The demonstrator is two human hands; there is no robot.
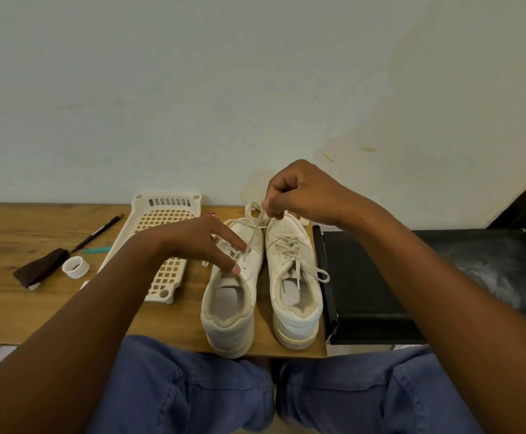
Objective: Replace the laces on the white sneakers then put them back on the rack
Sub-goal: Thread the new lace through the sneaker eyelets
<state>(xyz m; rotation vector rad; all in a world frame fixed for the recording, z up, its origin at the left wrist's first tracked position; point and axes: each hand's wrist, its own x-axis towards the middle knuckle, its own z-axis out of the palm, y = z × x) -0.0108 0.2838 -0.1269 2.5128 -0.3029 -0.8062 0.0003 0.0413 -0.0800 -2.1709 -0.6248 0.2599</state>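
Rack (164,220): cream lattice tray, flat on the table (20,239) left of the sneakers, nothing visible in it; left forearm crosses over its near part
Left sneaker (232,296): on the table near the front edge, heel toward the person, lace (255,231) partly threaded
Right sneaker (293,277): just beside the left one, laced, a loop hanging over its right side
Left hand (202,239): over the left sneaker's eyelets, fingers extended and spread, tips at the lace
Right hand (299,192): raised above the toes, fingers curled, pinching the lace end and holding it taut
Pen (97,234): black, far left, lying diagonally
Teal item (97,249): small, beside the pen
Tape roll (75,267): white, near the rack's left edge
Brown cloth (40,268): folded, touching or just beside the tape roll
Black seat (412,277): right of the table, against its edge
Lap (192,386): blue trousers, below the table edge
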